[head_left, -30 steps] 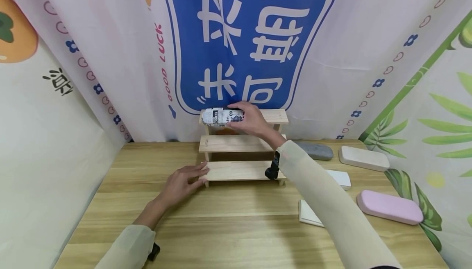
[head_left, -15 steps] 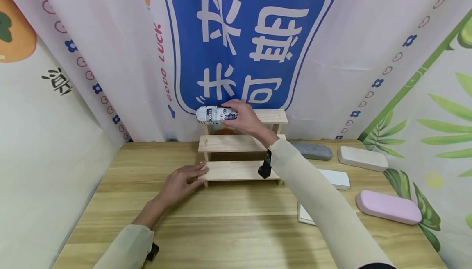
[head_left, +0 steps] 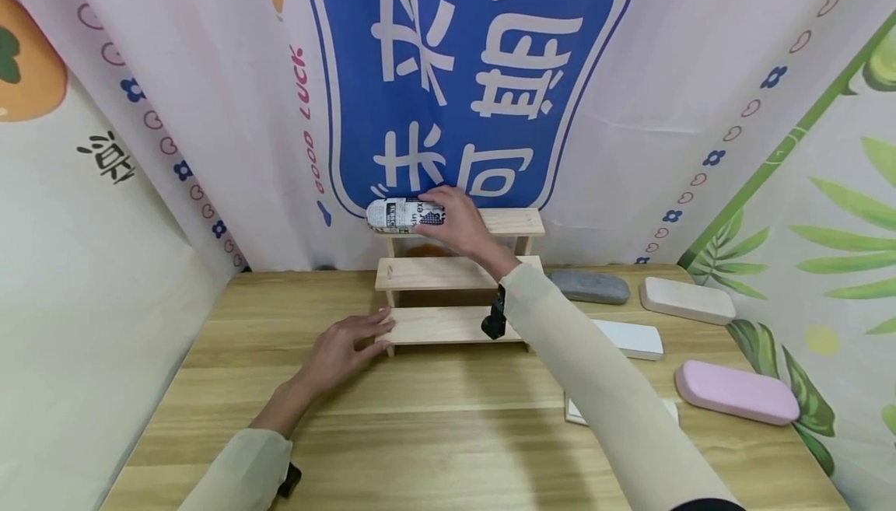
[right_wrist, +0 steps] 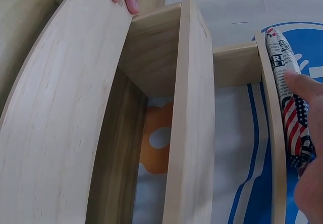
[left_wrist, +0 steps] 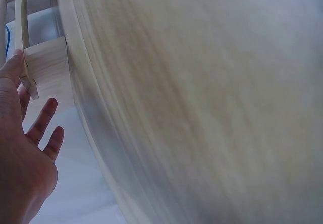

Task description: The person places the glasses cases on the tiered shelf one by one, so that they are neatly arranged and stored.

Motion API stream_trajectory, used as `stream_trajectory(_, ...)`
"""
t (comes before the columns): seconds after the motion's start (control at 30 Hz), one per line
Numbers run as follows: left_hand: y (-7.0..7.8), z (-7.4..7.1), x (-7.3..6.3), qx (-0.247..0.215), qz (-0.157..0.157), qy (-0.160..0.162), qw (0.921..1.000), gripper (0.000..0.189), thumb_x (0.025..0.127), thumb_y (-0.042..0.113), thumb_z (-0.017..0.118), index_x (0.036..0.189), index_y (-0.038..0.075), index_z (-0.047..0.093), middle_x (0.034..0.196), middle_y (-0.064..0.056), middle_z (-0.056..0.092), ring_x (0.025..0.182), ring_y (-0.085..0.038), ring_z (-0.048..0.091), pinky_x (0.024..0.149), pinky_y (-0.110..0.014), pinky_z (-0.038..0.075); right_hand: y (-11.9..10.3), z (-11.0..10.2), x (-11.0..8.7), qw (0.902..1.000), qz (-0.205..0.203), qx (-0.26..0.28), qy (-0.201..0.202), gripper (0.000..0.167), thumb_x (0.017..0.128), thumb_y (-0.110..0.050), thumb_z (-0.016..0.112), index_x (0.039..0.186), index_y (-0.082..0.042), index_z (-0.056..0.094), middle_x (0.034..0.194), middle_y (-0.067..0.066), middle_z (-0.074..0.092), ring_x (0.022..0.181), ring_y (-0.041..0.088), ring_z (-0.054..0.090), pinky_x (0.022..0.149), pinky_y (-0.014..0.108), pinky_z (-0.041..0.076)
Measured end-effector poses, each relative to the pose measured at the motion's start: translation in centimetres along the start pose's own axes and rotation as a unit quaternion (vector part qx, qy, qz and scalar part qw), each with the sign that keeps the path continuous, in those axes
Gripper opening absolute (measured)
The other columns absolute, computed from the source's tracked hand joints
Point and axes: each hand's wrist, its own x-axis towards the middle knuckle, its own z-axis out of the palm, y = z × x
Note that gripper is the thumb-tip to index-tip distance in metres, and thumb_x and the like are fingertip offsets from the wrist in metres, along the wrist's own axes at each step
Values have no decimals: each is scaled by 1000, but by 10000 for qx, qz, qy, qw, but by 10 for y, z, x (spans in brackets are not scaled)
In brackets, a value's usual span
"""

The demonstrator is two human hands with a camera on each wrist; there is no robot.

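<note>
My right hand [head_left: 462, 225] grips a newspaper-print glasses case [head_left: 390, 215] at the left part of the top shelf of a three-step wooden rack [head_left: 434, 326]. In the right wrist view the case [right_wrist: 282, 65] lies along the top board, its stripes and stars showing beside my thumb. My left hand [head_left: 343, 346] touches the left end of the lowest step with its fingertips, thumb at the front edge. Seen from the left wrist, the fingers of that hand [left_wrist: 25, 158] are loosely spread around the board's end.
Right of the rack lie a grey case [head_left: 591, 287], a cream case [head_left: 687, 301], a pink case [head_left: 736, 393] and a white case [head_left: 630, 338]. Another white item [head_left: 575, 411] is partly hidden under my right sleeve. A printed curtain [head_left: 616, 169] hangs close behind the rack.
My right hand has shifted the newspaper-print glasses case left along the top shelf, to its left end. The left hand has stayed at the lowest step.
</note>
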Motion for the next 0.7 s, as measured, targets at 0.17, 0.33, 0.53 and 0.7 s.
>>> stream_trajectory(0.17, 0, 0, 0, -12, -22, 7, 10000, 39, 95, 26, 82, 132, 17, 75, 148, -4, 63, 129, -35, 66, 103, -57, 57, -1, 2, 1, 10000, 34, -38, 55, 61, 90, -32, 88, 141, -7, 67, 144, 10, 64, 131, 29, 57, 107, 42, 51)
stream_trajectory(0.33, -2, 2, -1, 11, -19, 11, 10000, 39, 95, 26, 82, 132, 17, 76, 148, -4, 64, 128, -34, 67, 102, -57, 58, -3, 3, 1, 9999, 97, -116, 58, 60, 91, -34, 87, 142, -9, 67, 145, 10, 64, 130, 29, 58, 105, 42, 52)
stream_trajectory(0.53, -3, 3, -1, 38, -25, -4, 10000, 39, 95, 26, 81, 133, 17, 75, 149, -3, 63, 129, -33, 67, 102, -56, 58, -4, 4, 2, 9997, 139, -192, 66, 61, 91, -36, 86, 143, -10, 66, 147, 9, 63, 135, 29, 56, 111, 43, 48)
stream_trajectory(0.7, -1, 1, -1, -2, -69, -52, 10000, 39, 96, 27, 81, 133, 17, 75, 149, -4, 63, 130, -35, 66, 103, -57, 57, -4, 5, 2, 9996, 143, -247, 83, 62, 91, -38, 86, 143, -11, 66, 148, 8, 63, 137, 30, 54, 116, 44, 45)
